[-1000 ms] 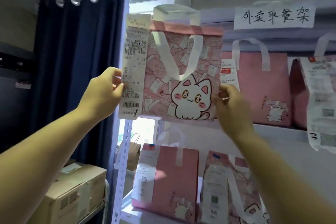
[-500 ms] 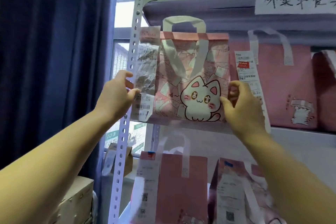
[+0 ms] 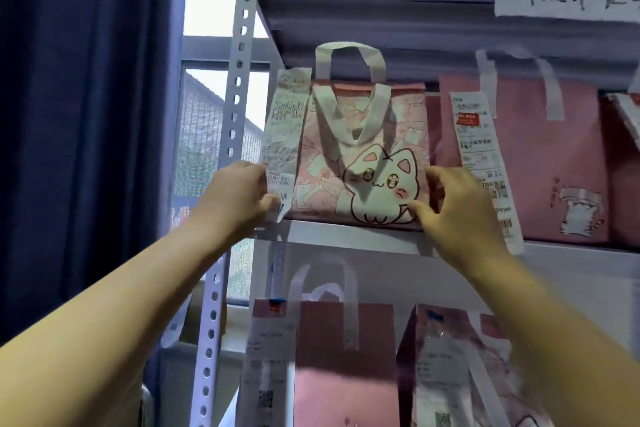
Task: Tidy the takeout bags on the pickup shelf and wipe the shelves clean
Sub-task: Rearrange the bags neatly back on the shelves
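Both arms reach up and forward to the upper shelf (image 3: 349,236). The left hand (image 3: 239,194) grips the lower left edge of the cat-print bag (image 3: 363,156), with its thumb pressed on the bottom end of the long receipt (image 3: 284,135) that hangs down that side and its fingers curled behind. The right hand (image 3: 453,215) pinches the bag's lower right corner, thumb on the front by the cat's paw and fingers bent round the edge.

The bag stands upright with its base on the shelf board, just right of the perforated post (image 3: 235,80) and just beside a plain pink bag (image 3: 561,163).

A second ago the bag was held up in the air, out in front of the post. Half a second ago its receipt overlapped the post. Now it sits inside the frame, and both hands are lower on it, at its bottom corners.
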`<action>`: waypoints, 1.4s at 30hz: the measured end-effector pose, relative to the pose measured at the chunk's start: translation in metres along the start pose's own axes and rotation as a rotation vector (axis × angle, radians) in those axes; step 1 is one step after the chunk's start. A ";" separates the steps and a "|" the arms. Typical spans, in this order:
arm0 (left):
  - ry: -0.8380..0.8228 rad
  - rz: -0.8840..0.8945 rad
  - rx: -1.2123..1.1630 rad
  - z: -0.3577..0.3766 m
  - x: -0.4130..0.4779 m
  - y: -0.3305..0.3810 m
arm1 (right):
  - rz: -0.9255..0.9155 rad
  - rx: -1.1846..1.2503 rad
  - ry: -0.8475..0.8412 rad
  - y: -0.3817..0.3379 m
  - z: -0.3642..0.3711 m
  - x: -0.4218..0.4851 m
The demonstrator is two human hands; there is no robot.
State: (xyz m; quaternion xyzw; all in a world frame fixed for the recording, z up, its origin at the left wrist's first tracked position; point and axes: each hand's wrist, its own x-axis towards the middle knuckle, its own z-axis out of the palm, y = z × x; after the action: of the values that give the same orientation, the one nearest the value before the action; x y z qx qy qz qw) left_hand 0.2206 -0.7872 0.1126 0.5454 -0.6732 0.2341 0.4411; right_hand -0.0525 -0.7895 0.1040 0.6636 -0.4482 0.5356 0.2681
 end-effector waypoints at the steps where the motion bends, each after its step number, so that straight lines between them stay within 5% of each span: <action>1: 0.002 0.002 -0.006 0.001 0.000 0.000 | 0.001 -0.007 -0.004 0.000 0.001 0.001; 19: 0.244 0.086 -0.180 -0.007 -0.054 -0.001 | -0.051 0.154 0.106 -0.033 -0.019 -0.041; 31: -0.099 -0.143 -0.420 0.054 -0.164 -0.019 | 0.030 0.187 -0.260 -0.044 0.006 -0.154; 42: -0.324 -0.303 -0.376 0.128 -0.230 -0.038 | 0.434 0.019 -0.584 0.008 0.046 -0.242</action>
State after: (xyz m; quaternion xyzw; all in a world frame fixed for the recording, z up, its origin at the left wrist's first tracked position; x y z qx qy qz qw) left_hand 0.2168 -0.7787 -0.1531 0.5788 -0.6771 -0.0535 0.4513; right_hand -0.0438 -0.7569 -0.1396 0.6807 -0.6312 0.3718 0.0027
